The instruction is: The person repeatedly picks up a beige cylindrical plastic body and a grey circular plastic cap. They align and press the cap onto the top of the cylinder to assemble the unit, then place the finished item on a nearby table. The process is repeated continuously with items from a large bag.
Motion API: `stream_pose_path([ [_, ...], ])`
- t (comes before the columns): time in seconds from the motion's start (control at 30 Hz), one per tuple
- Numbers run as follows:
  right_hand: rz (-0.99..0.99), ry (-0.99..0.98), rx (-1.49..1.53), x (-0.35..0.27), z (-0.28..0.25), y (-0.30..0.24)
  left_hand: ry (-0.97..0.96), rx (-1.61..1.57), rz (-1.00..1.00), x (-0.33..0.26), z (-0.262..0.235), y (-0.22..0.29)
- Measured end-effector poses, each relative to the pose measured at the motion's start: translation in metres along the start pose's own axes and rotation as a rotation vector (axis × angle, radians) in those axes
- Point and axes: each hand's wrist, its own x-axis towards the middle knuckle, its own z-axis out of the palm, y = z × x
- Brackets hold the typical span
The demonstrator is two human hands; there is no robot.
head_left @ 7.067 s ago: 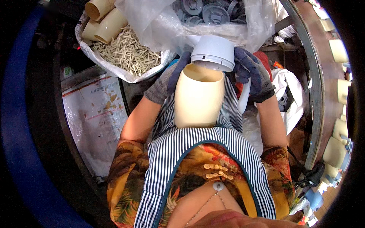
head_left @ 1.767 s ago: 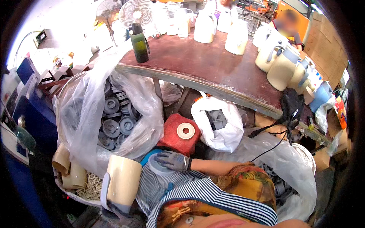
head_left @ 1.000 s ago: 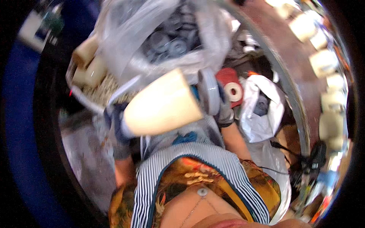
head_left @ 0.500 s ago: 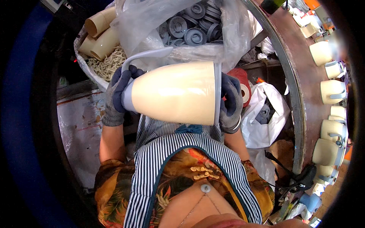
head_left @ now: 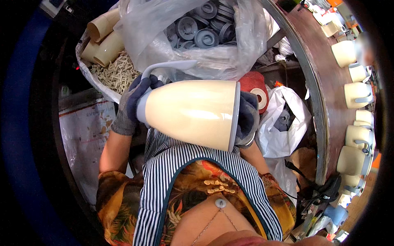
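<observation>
Lying sideways above your lap, the cream jug (head_left: 191, 112) was held between both gloved hands. Its shell looked rigid, smooth and probably slippery, likely light if empty, so the ends were the sound hold. Your left hand (head_left: 131, 104) had its fingers closed around the grey top by the handle; your right hand (head_left: 247, 119) cupped the base rim.
</observation>
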Motion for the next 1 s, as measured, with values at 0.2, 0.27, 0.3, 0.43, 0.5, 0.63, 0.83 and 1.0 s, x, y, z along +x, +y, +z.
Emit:
stream_pose_path([
  [0.2, 0.464, -0.104, 0.061, -0.095, 0.048, 0.081, -0.034, 0.098, 0.432, -0.006, 0.011, 0.093],
  [0.27, 0.647, -0.007, 0.216, -0.062, 0.021, 0.059, -0.166, 0.535, 0.688, -0.002, 0.009, 0.126],
  [0.3, 0.694, 0.146, 0.303, -0.037, 0.002, 0.042, -0.207, 0.587, 0.682, 0.001, 0.009, 0.138],
  [0.43, 0.041, -0.177, -0.035, 0.043, -0.036, -0.02, -0.431, 0.666, 0.856, 0.031, 0.044, 0.182],
  [0.5, 0.11, -0.108, -0.175, 0.044, -0.056, -0.019, -0.321, 0.635, 1.036, 0.05, 0.074, 0.203],
  [0.63, 0.198, 0.801, -0.03, 0.026, -0.167, -0.035, 0.077, 0.56, 1.07, 0.047, 0.072, 0.213],
  [0.83, 0.365, 0.97, -0.537, 0.022, -0.351, 0.018, -0.279, -0.014, 0.548, 0.019, 0.108, 0.131],
  [1.0, 0.354, 0.701, -0.698, 0.042, -0.331, 0.021, -0.38, 0.151, 0.647, 0.026, 0.131, 0.093],
])
